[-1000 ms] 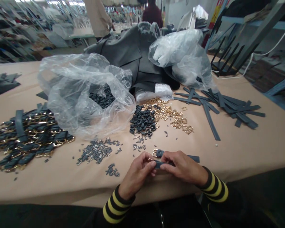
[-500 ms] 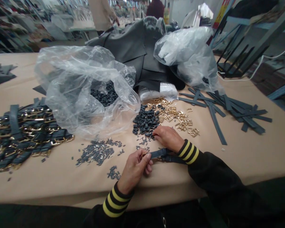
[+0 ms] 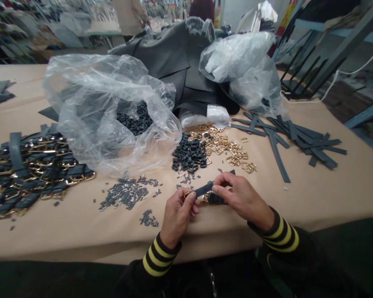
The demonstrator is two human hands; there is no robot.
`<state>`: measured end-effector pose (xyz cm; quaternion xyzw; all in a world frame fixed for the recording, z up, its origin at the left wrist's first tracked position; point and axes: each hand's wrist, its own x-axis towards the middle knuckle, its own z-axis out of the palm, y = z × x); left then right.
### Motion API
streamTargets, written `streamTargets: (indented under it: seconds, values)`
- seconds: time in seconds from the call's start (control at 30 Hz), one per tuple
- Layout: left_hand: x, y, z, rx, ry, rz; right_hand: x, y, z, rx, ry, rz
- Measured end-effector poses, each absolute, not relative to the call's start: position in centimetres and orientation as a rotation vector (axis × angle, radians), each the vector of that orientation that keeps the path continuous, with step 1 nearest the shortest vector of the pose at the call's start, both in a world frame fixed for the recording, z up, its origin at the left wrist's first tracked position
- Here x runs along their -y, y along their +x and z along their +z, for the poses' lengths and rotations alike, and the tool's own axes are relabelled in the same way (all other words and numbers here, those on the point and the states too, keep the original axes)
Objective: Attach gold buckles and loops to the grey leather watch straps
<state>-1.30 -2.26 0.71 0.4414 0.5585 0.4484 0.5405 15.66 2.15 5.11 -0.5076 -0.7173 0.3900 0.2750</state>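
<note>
Between my two hands stretches a dark grey leather strap (image 3: 203, 190) with a gold buckle at its left end. My left hand (image 3: 179, 209) pinches that buckle end. My right hand (image 3: 238, 192) is closed by thumb and fingertips on the strap further along, where a small dark loop seems to sit, partly covered by the fingers. Under the right hand lies another strap with a gold buckle (image 3: 206, 198) on the table. A heap of dark strap loops (image 3: 190, 154) lies just beyond my hands, beside a spread of gold buckles (image 3: 225, 145).
Small grey pieces (image 3: 126, 192) are scattered left of my hands. Finished-looking buckled straps (image 3: 46, 169) are piled at far left. A clear plastic bag (image 3: 112, 103) holds more loops. Loose straps (image 3: 311, 142) lie at right, near a black router (image 3: 298, 89). A person (image 3: 129, 16) stands behind.
My right hand has come back from the heap of loops to the strap and now grips it. The left hand keeps its hold on the buckle end. The view has shifted slightly.
</note>
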Motion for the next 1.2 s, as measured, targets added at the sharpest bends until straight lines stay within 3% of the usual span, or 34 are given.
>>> streamTargets:
  seconds: [0.17, 0.4, 0.77, 1.0, 1.2]
  values:
    - [2.8, -0.1, 1.1, -1.314, 1.105, 1.072, 0.0, 15.8, 3.1, 1.656, -1.408, 1.282]
    - [3.4, 0.5, 1.6, -1.410, 1.341, 1.024, 1.0, 16.4, 3.1, 1.590, -1.256, 1.348]
    - [4.2, 0.5, 2.2, -1.430, 1.628, 0.933, 1.8, 16.5, 3.5, 1.864, -1.271, 0.873]
    - [3.9, 0.7, 2.0, -1.326, 1.488, 0.952, 1.5, 16.4, 2.7, 1.484, -1.218, 1.394]
    - [4.4, 1.3, 1.9, -1.380, 1.528, 0.978, 1.9, 15.7, 4.3, 1.783, -1.224, 1.223]
